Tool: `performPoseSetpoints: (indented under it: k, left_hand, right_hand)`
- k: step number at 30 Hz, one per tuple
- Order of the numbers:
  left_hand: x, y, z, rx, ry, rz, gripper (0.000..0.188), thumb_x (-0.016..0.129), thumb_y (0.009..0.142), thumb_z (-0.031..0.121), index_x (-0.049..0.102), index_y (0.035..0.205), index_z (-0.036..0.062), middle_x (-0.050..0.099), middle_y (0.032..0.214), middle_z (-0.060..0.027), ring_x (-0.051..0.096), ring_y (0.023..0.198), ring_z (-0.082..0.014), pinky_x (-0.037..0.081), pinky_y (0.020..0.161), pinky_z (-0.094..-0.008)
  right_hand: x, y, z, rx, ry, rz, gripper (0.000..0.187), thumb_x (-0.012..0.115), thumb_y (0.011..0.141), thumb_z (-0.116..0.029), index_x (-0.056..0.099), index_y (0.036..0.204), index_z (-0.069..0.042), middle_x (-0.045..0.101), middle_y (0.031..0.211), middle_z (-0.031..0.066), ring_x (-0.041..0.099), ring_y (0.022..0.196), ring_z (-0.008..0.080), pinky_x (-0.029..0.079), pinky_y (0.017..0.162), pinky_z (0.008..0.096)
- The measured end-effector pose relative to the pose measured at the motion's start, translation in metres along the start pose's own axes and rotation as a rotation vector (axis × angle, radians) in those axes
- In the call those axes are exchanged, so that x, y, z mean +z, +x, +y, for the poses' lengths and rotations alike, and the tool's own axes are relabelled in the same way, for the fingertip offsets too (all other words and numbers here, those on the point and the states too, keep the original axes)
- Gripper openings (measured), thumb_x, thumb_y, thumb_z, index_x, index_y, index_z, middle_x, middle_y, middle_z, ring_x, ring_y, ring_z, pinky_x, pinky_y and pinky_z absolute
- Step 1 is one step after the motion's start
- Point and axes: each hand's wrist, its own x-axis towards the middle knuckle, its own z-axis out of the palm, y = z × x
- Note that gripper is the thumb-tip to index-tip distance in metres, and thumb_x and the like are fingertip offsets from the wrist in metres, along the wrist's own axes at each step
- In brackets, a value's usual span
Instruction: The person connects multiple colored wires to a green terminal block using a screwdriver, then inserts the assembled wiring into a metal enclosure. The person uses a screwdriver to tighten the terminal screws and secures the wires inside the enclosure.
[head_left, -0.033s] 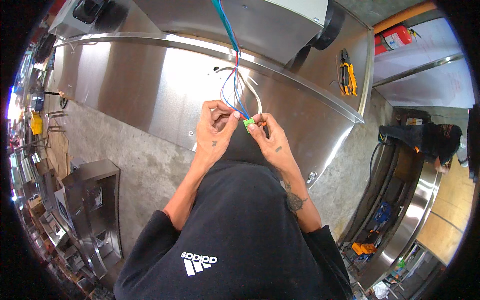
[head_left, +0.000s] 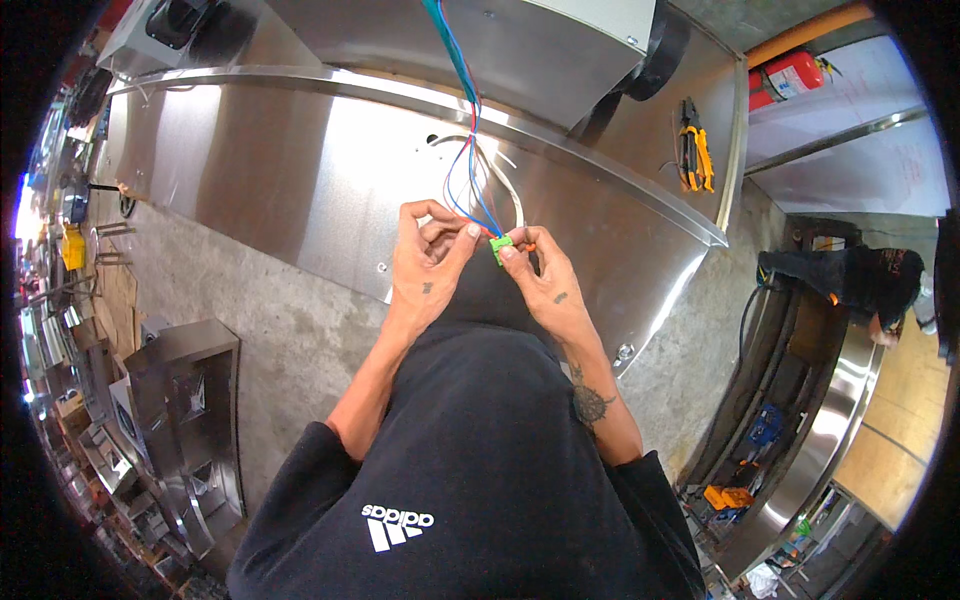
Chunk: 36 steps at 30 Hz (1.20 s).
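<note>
Between finger and thumb, my right hand [head_left: 541,275] grips a small green terminal connector [head_left: 501,245]. Beside it, my left hand [head_left: 432,248] pinches a red wire [head_left: 485,229] close to the connector. Blue wires [head_left: 485,222] run into the connector's far side. These thin wires fan out below a teal sleeve [head_left: 456,55] that comes down from the top. A thicker white cable [head_left: 511,189] curves down to my right fingers, where a small orange tip [head_left: 530,248] shows. Its end is partly hidden by the hand.
A stainless steel panel [head_left: 260,160] with a small hole spans the space ahead. Yellow-and-black pliers [head_left: 694,150] lie on the metal at the right. A red fire extinguisher [head_left: 788,80] is at far right, above another person in dark clothes [head_left: 850,285]. A metal cabinet [head_left: 185,410] stands at left.
The green connector and my right fingers have shifted very slightly to the right. Both hands keep their hold, and the wires have barely moved.
</note>
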Motion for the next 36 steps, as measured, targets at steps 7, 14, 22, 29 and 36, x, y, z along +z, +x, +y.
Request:
performPoseSetpoints:
  k: [7, 14, 22, 29, 36]
  left_hand:
    - [-0.014, 0.032, -0.042, -0.039, 0.205, -0.034, 0.031, 0.075, 0.108, 0.016, 0.061, 0.129, -0.0015, 0.074, 0.108, -0.0094, 0.07, 0.092, -0.0121, 0.057, 0.081, -0.0284]
    - [-0.006, 0.042, -0.067, -0.216, 0.19, -0.123, 0.03, 0.075, 0.108, 0.021, 0.074, 0.13, 0.0002, 0.078, 0.111, -0.0054, 0.068, 0.097, -0.0106, 0.055, 0.087, -0.0292]
    - [-0.023, 0.032, -0.042, -0.309, -0.001, -0.097, 0.027, 0.073, 0.11, 0.019, 0.076, 0.126, -0.0027, 0.079, 0.105, -0.0094, 0.074, 0.095, -0.0143, 0.061, 0.089, -0.0293]
    - [-0.021, 0.022, -0.022, -0.313, -0.279, -0.011, 0.028, 0.071, 0.11, 0.009, 0.071, 0.133, -0.0053, 0.078, 0.118, -0.0149, 0.076, 0.102, -0.018, 0.064, 0.093, -0.0302]
    - [-0.012, 0.018, -0.011, -0.202, -0.185, -0.089, 0.033, 0.071, 0.108, 0.003, 0.068, 0.139, -0.0069, 0.079, 0.12, -0.0171, 0.078, 0.106, -0.0203, 0.065, 0.095, -0.0327]
  right_hand:
    - [-0.013, 0.009, -0.002, 0.063, 0.309, -0.03, 0.033, 0.067, 0.114, -0.031, 0.065, 0.132, -0.004, 0.062, 0.102, -0.0044, 0.039, 0.076, 0.0003, 0.031, 0.064, 0.0214]
    - [-0.016, 0.008, 0.002, 0.153, 0.35, -0.097, 0.028, 0.065, 0.116, -0.028, 0.067, 0.129, -0.003, 0.068, 0.112, -0.0019, 0.055, 0.099, 0.0034, 0.045, 0.085, 0.0209]
    - [-0.01, 0.013, 0.01, -0.073, 0.115, 0.103, 0.027, 0.066, 0.114, -0.025, 0.067, 0.125, 0.0, 0.068, 0.111, 0.0045, 0.06, 0.106, 0.0129, 0.049, 0.099, 0.0298]
    - [-0.004, 0.014, 0.014, -0.076, -0.007, 0.096, 0.027, 0.068, 0.112, -0.025, 0.068, 0.125, -0.001, 0.071, 0.112, 0.0067, 0.061, 0.109, 0.0165, 0.049, 0.103, 0.0329]
    - [0.0, 0.013, 0.019, -0.097, 0.003, 0.11, 0.027, 0.069, 0.112, -0.024, 0.068, 0.125, -0.002, 0.072, 0.112, 0.007, 0.062, 0.108, 0.0175, 0.048, 0.104, 0.0336]
